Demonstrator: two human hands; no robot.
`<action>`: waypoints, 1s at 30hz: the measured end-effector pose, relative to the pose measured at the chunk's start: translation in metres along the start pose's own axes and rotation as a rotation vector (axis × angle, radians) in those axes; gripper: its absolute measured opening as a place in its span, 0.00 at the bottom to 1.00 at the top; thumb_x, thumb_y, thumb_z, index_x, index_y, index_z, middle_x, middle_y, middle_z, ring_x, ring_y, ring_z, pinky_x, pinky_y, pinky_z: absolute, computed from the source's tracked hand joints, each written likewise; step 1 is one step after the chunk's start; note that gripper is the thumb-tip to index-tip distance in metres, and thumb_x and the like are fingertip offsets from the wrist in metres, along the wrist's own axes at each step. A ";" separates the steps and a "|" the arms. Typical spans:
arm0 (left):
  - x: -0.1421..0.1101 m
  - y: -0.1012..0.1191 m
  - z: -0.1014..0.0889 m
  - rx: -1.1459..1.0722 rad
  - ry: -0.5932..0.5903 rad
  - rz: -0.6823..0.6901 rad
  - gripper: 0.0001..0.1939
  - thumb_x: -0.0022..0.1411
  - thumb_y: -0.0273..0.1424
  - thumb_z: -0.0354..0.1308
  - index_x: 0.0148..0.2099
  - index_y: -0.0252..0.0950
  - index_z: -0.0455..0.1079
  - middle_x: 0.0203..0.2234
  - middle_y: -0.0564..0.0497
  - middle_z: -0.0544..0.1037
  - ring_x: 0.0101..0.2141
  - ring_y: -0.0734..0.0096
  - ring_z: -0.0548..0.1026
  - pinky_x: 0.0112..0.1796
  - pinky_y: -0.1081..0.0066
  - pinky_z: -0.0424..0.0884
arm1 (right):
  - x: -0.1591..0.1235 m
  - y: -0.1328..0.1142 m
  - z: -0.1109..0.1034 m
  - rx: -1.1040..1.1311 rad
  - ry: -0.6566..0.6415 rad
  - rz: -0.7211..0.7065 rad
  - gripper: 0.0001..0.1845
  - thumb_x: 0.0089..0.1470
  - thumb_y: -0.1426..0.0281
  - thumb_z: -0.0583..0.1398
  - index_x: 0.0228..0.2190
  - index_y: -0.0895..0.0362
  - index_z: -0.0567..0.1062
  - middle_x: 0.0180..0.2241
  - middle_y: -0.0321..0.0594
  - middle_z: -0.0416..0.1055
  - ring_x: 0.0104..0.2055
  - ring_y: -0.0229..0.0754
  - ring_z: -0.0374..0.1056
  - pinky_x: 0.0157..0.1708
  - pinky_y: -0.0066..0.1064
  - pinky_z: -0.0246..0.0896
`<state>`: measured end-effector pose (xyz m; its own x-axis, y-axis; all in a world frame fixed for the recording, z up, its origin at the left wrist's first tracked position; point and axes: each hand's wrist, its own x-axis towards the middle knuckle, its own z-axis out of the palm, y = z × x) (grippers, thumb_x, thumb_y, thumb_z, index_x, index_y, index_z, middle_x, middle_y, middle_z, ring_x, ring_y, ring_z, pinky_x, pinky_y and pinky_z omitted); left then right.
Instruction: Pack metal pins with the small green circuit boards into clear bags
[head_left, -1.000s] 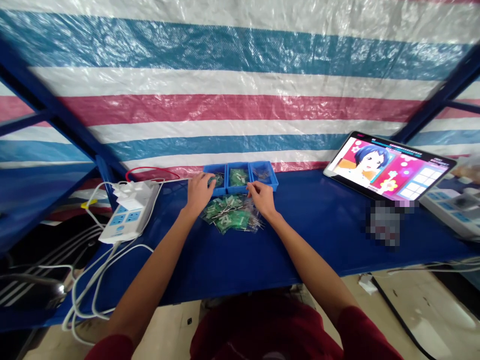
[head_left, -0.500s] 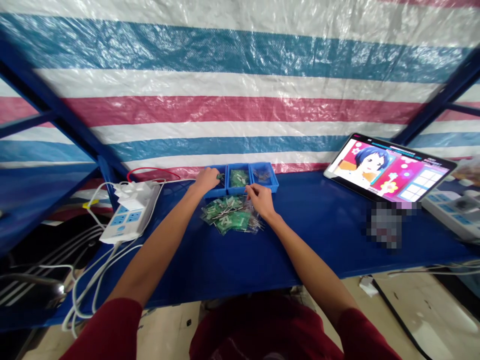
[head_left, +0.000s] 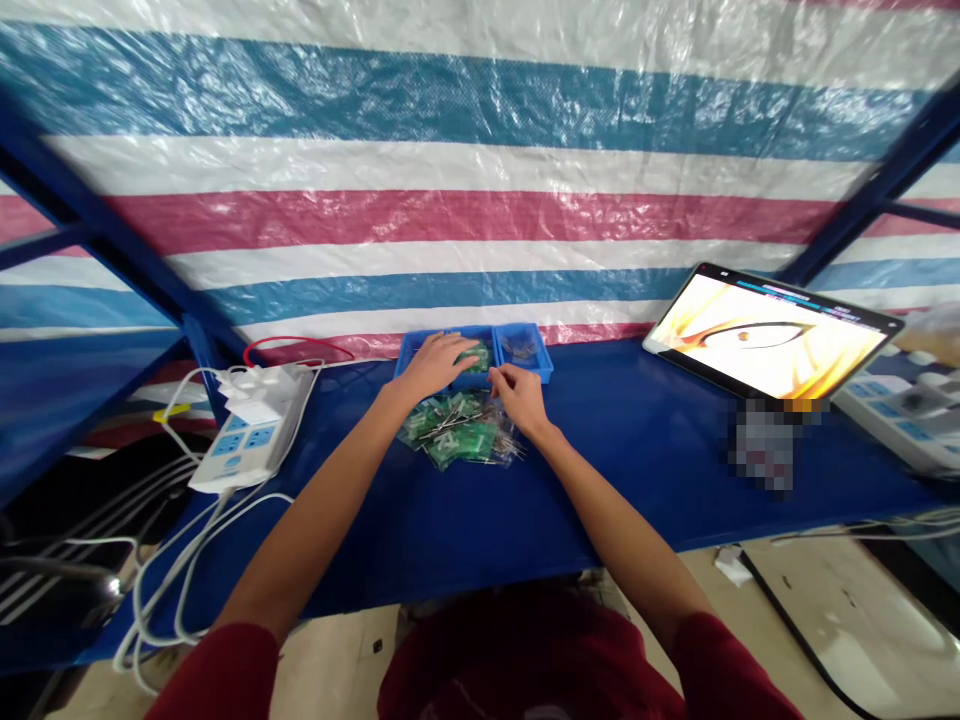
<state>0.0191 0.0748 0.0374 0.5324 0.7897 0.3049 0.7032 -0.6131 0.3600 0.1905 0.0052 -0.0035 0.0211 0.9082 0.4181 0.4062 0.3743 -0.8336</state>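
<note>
My left hand (head_left: 436,364) reaches over the blue divided tray (head_left: 546,364), fingers stretched out toward the middle compartment. Green packets (head_left: 474,358) show past its fingertips. The left compartment is mostly covered by this hand. My right hand (head_left: 519,394) hovers at the tray's front edge with thumb and fingers pinched together; what they hold, if anything, is too small to make out. Directly below both hands lies a heap of small clear and green plastic packets (head_left: 463,440) with thin metal pins on top. In the right compartment sit small greyish pieces (head_left: 519,348).
A tablet (head_left: 780,335) playing a cartoon leans at the right of the blue table (head_left: 480,530), with a blurred patch before it. At left lies a white power strip (head_left: 247,445) with plugs and loose cables (head_left: 161,590). A striped plastic sheet (head_left: 480,215) hangs behind.
My left hand has moved right, from the left compartment to over the middle one, and its fingers have spread out. My right hand has stayed nearly in place. The tablet picture has changed.
</note>
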 end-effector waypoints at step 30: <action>-0.080 -0.001 0.028 -0.168 0.275 -0.016 0.18 0.67 0.39 0.48 0.45 0.37 0.76 0.40 0.45 0.80 0.42 0.60 0.76 0.46 0.62 0.69 | -0.003 0.007 0.008 -0.162 -0.094 -0.118 0.15 0.62 0.62 0.54 0.38 0.57 0.77 0.35 0.42 0.72 0.32 0.39 0.66 0.36 0.30 0.60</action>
<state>-0.0104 0.0128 -0.0122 0.3587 0.7777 0.5162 0.6109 -0.6137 0.5001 0.1854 0.0069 -0.0131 -0.1178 0.8760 0.4677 0.5422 0.4514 -0.7087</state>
